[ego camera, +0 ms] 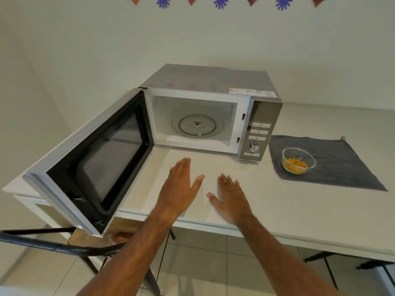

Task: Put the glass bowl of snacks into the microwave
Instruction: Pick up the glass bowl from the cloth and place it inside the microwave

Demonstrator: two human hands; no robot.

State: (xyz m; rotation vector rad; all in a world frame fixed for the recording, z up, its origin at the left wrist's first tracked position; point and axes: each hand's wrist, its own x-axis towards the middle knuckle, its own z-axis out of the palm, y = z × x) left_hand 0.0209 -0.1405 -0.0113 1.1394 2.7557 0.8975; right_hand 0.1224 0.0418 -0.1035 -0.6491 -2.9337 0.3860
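Here the glass bowl (298, 160) is clear and round, upright with its mouth facing up, a low heap of orange snacks (297, 163) in its bottom. It sits on a grey cloth (333, 165) toward the right edge of the tabletop (299, 208), beside the microwave (205, 116), whose door (94, 159) swings wide to the left, showing the turntable (197, 126). Both hands are empty near the front edge: left hand (180, 189) and right hand (229, 199), fingers straight and slightly spread. The wall is white, the floor tiled.
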